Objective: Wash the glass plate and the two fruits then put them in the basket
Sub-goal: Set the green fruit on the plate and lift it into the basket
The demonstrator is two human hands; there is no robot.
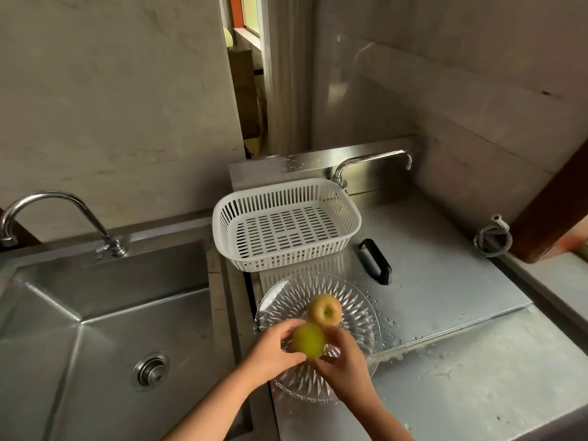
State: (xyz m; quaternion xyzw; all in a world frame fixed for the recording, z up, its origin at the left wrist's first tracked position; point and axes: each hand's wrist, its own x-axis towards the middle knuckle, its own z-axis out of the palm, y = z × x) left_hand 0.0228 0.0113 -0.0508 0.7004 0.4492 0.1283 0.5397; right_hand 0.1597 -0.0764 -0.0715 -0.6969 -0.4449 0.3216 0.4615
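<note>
Head view shows both hands over the glass plate (359, 313), which lies on the metal counter (477, 377). The left hand (270, 350) and the right hand (342, 358) close their fingers together around the green fruit (308, 340), from 9 and 3 o'clock. The yellow-red fruit (324, 310) sits on the plate, touching the green one at 1 o'clock. The white basket (286, 224) stands at 12 o'clock, the sink (95, 313) at 9 o'clock.

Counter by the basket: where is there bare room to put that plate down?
Bare steel lies right of the black handle, toward the coiled hose, and along the near right edge. The basket is empty. It is crowded where both hands hold the green fruit over the plate.
</note>
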